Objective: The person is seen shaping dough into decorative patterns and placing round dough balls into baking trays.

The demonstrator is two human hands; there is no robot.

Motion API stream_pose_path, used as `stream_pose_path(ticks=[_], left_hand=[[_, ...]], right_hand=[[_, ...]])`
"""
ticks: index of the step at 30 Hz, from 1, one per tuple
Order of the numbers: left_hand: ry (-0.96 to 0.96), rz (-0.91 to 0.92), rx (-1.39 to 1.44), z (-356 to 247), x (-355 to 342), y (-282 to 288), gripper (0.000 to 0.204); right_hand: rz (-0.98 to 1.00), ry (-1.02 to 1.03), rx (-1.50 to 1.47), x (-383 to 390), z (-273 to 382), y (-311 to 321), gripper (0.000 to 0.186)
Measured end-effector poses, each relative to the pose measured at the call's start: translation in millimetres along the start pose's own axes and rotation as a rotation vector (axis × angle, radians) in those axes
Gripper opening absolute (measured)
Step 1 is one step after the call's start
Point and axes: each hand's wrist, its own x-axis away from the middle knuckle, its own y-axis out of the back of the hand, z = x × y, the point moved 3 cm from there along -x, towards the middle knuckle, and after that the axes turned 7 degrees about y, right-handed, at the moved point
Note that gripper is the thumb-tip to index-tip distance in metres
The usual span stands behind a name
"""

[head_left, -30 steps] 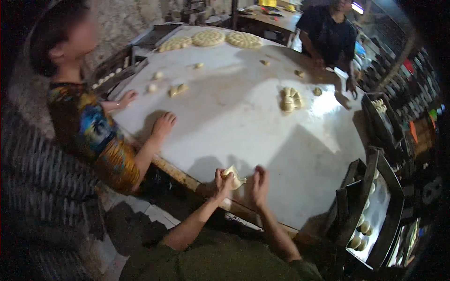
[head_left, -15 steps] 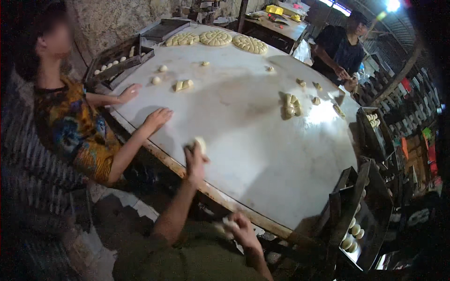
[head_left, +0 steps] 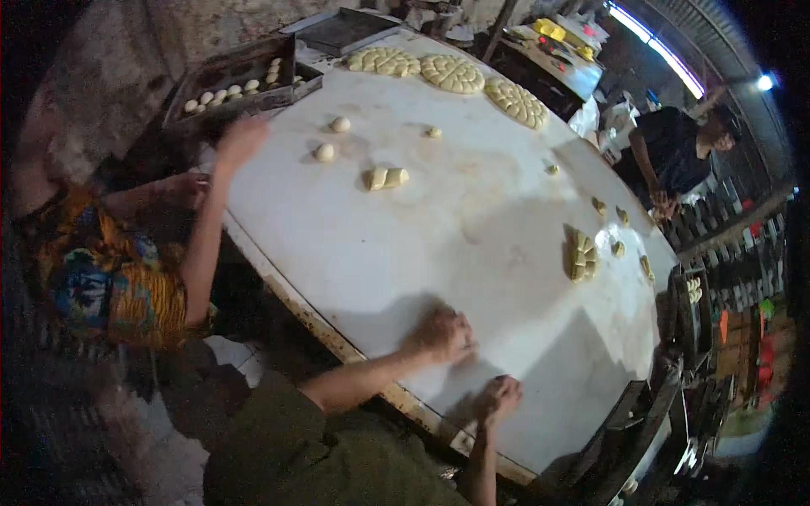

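My left hand (head_left: 445, 337) is low over the near part of the white table (head_left: 405, 253), its fingers curled and slightly blurred. To its right, closer to the table edge, my right hand (head_left: 500, 398) is also closed with the knuckles up. Whatever lies under either palm is hidden. Beyond my hands sit a folded dough piece (head_left: 387, 178), two dough balls, one a round dough ball (head_left: 324, 153), and a segmented dough piece (head_left: 582, 256) to the right.
At the left, a person's hand (head_left: 242, 143) is beside a dark tray of dough balls (head_left: 221, 95). Flat scored dough rounds (head_left: 452, 73) line the far edge. Another person (head_left: 666, 156) stands at far right. Dark metal trays (head_left: 633, 430) edge the right side.
The view has swung left. My hands, which held pale dough over and beside the table's near edge, are now close together over the tabletop. The left person's arm has lifted toward the tray.
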Motion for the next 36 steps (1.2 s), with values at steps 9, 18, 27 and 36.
stream_pose_path(ticks=[9, 18, 27, 36], left_hand=[[0.005, -0.191, -0.222, 50.3, -13.3, 11.9, 0.031], [-0.356, -0.124, 0.081, -12.3, 33.1, -45.9, 0.017], [0.084, -0.168, 0.072, -63.5, -64.5, -69.3, 0.021], [0.117, -0.412, -0.21, 4.7, -15.0, -35.6, 0.017]], right_hand=[[0.147, -0.9, -0.375, 85.5, -140.9, -6.0, 0.042], [0.14, 0.162, 0.203, 54.2, -36.1, 44.1, 0.019], [0.268, -0.661, -0.721, -64.7, -45.6, 34.3, 0.02], [0.22, -0.162, -0.109, -37.2, -93.2, 76.4, 0.023]])
